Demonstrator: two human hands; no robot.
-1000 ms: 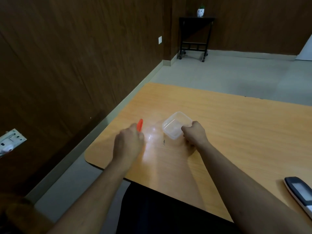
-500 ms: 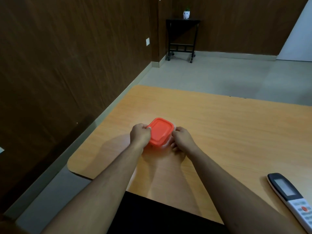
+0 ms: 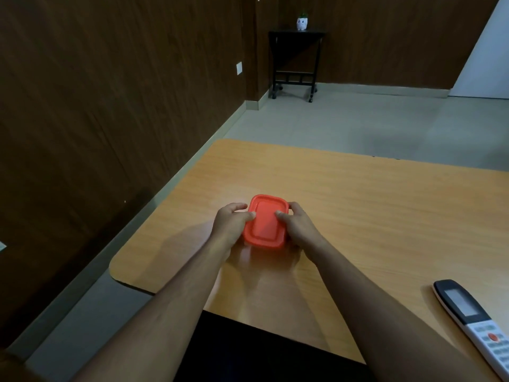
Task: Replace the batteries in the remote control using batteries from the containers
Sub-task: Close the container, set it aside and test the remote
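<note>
A small container with an orange-red lid [image 3: 265,222] sits on the wooden table [image 3: 371,205] in front of me. My left hand [image 3: 230,222] grips its left side, thumb resting on the lid. My right hand [image 3: 298,224] grips its right side, thumb on the lid too. The clear body under the lid is mostly hidden by my hands. The remote control [image 3: 475,322], black at the screen end and white at the button end, lies face up at the table's near right edge, away from both hands. No batteries show.
Dark wood-panelled walls run along the left and back. A black side table [image 3: 296,62] with a small white pot stands in the far corner on the grey floor. The table's rounded left corner lies just left of my left arm.
One second ago the container stood open with the lid in my left hand. The lid went onto the container, and both hands now hold it from the sides.
</note>
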